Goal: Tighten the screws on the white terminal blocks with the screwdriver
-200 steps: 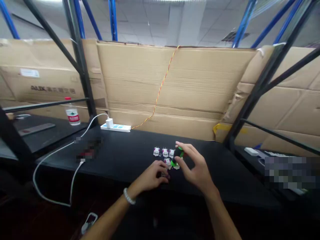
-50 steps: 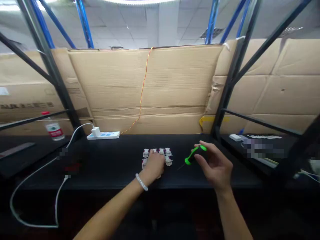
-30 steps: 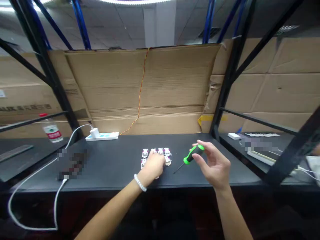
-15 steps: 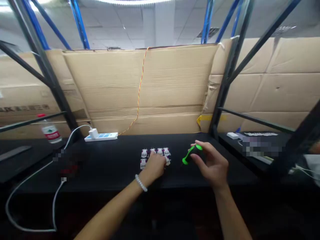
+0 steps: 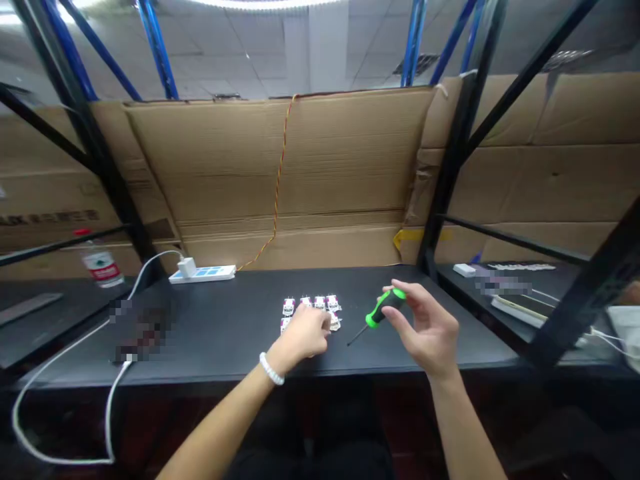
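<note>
My right hand (image 5: 425, 327) holds a screwdriver (image 5: 387, 307) by its black and green handle, between thumb and fingers. The thin shaft points down and left, its tip just above or on the black table. Several small white parts with purple bits (image 5: 333, 303) lie in two rows at the middle of the table. My left hand (image 5: 305, 331), with a white bead bracelet at the wrist, is over the near row and covers some of them. Its fingers are curled beside the right-hand part of that row; what they grip, if anything, is hidden.
A white power strip (image 5: 210, 273) with a plugged-in charger (image 5: 187, 267) lies at the back left. Its white cable (image 5: 65, 353) loops to a blurred object at the left. A bottle (image 5: 103, 265) stands farther left. Dark rack posts (image 5: 443, 193) flank the cardboard back wall (image 5: 340, 167).
My left hand has drawn slightly left and toward me over the small parts. The right hand keeps the screwdriver in almost the same place, and its shaft shows more clearly now.
</note>
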`<state>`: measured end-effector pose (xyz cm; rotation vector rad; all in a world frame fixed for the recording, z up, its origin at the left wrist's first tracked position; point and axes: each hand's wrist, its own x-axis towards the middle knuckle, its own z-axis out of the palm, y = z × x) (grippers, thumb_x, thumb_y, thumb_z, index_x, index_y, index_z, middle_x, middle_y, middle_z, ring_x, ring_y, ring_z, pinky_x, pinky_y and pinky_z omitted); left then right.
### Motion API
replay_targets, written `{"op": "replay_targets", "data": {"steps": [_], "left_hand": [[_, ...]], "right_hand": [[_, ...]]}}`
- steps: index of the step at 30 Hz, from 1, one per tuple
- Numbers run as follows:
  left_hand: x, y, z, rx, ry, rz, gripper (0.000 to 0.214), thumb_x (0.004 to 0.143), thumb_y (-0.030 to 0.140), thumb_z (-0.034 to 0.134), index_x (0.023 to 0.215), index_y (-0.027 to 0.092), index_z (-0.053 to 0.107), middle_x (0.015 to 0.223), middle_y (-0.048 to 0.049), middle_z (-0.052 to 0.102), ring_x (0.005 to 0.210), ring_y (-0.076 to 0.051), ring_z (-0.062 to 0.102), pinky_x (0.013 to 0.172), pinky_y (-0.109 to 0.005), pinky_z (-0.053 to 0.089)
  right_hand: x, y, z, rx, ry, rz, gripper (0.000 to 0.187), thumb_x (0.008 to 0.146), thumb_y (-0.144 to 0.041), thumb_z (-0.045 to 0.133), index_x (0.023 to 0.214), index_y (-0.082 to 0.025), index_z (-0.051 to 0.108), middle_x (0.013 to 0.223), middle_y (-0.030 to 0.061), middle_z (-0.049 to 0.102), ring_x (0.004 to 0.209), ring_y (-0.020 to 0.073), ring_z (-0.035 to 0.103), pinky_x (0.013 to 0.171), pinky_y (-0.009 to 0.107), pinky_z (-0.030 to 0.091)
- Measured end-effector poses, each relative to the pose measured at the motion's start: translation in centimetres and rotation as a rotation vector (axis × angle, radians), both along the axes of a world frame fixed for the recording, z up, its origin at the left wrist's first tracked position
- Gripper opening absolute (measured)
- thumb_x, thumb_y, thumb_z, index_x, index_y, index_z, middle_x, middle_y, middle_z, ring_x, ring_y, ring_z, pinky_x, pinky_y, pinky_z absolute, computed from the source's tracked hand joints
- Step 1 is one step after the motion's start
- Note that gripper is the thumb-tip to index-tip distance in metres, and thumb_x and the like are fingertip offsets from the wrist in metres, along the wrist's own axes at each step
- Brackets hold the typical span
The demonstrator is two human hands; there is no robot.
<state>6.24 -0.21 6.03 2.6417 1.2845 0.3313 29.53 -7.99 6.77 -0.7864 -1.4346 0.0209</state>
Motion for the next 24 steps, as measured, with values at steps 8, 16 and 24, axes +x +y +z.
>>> {"op": "replay_targets", "data": {"steps": [8,16,24], "left_hand": [[-3.7,-1.8,-0.3,-0.080,-0.431,0.030,0.018,0.078,0.011,0.059,0.075,0.018,0.075,0.076,-0.0048,0.077,0.071,-0.021,0.069,0.069,-0.029,0.048],[-6.6,-3.0,-1.6,-0.313,-0.723,0.115,0.012,0.078,0.022,0.066,0.072,0.017,0.074,0.075,-0.0065,0.079,0.074,-0.024,0.077,0.074,-0.030,0.059],[-7.4,-3.0,-3.3,-0.450,-0.855,0.189,0.016,0.077,0.032,0.073,0.071,0.017,0.069,0.071,-0.0059,0.075,0.072,-0.025,0.079,0.069,-0.031,0.062]], "right_hand": [[0.0,0.1,-0.1,-0.001,0.002,0.010,0.041,0.092,-0.022,0.081,0.132,-0.026,0.073,0.112,0.0081,0.078,0.098,0.0248,0.077,0.086,0.040,0.066],[-0.3,0.2,-0.2,-0.012,-0.004,0.027,0.040,0.092,-0.023,0.080,0.132,-0.026,0.073,0.112,0.0081,0.077,0.098,0.0247,0.077,0.086,0.040,0.066],[-0.6,0.2,-0.1,-0.006,-0.008,0.024,0.040,0.092,-0.024,0.081,0.131,-0.026,0.074,0.110,0.0078,0.077,0.096,0.0241,0.077,0.085,0.039,0.066]]}}
